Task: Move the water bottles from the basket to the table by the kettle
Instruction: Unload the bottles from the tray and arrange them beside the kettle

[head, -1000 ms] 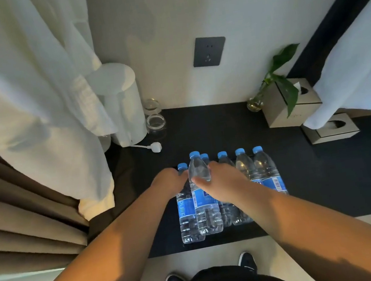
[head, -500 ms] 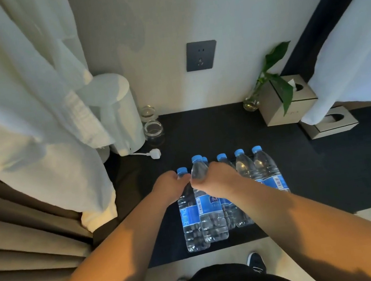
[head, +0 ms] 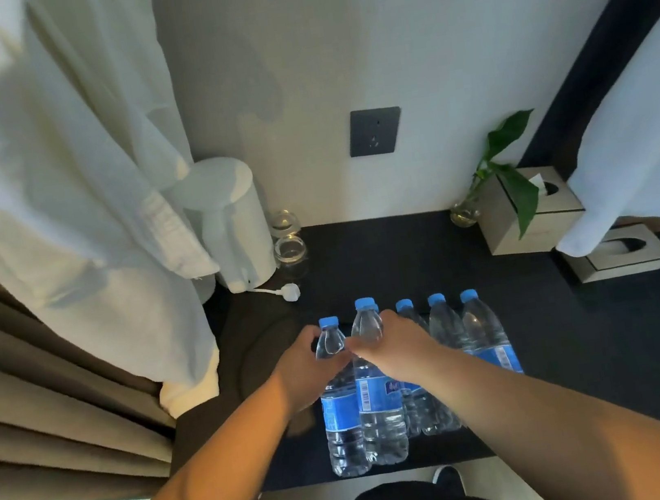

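Since a second ago our left hand point(head: 309, 364) and right hand point(head: 394, 345) barely budge, each pinching a bottle point(head: 337, 398) neck in the row in front of the kettle point(head: 230, 222), and one nudge could domino the neighbours.

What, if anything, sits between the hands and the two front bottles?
Nothing visible. The left hand is on the left front bottle and the right hand is on the bottle beside it, both upright on the table.

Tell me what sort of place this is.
Probably a hotel room: a white kettle with glass jars on a dark table, a row of water bottles, tissue boxes and hanging white robes.
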Motion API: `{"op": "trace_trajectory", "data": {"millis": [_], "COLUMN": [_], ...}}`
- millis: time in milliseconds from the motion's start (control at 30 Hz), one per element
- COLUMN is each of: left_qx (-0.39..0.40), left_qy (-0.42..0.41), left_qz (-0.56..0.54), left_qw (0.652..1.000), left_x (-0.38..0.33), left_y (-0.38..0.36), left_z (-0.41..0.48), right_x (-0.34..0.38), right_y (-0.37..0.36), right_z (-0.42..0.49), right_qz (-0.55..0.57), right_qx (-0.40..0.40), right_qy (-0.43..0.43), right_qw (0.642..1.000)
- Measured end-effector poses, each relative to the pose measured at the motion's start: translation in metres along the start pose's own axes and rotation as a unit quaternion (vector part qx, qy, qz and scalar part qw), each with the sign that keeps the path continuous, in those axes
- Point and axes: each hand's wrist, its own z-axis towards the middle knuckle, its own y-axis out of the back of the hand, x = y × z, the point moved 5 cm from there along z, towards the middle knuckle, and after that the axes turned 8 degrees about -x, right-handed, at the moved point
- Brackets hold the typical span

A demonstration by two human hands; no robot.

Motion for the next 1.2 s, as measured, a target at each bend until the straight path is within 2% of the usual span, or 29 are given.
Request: {"op": "trace_trajectory", "data": {"millis": [167, 233, 300, 467, 600, 967, 1200], "left_qx": [-0.043, -0.05, -0.051, -0.109, -0.163, -0.23, -0.231], "left_qy": [-0.019, -0.045, -0.039, -0.069, -0.075, -0.118, -0.127], "left_qz": [-0.015, 0.012, -0.007, 0.016, 0.018, 0.066, 0.069], "left_qw": [0.999, 0.998, 0.998, 0.992, 0.984, 0.964, 0.962], "left_x": [-0.023, -0.039, -0.053, -0.089, -0.119, -0.167, -0.17], "left_y": [0.011, 0.017, 0.019, 0.02, 0.019, 0.032, 0.044], "left_z": [-0.009, -0.011, -0.012, -0.008, 0.001, 0.058, 0.104], "right_x": [-0.004, -0.003, 0.0, 0.002, -0.001, 0.022, 0.044], "right_y": [0.016, 0.027, 0.039, 0.061, 0.082, 0.124, 0.126], "right_z": [0.009, 0.014, 0.023, 0.055, 0.077, 0.124, 0.147], "right_qz": [0.003, 0.008, 0.018, 0.047, 0.08, 0.107, 0.104], "right_qx": [-0.002, 0.0, 0.015, 0.049, 0.029, -0.036, -0.083], "right_qy": [0.017, 0.045, 0.077, 0.121, 0.133, 0.158, 0.181], "right_qw": [1.0, 0.999, 0.997, 0.99, 0.987, 0.981, 0.974]}}
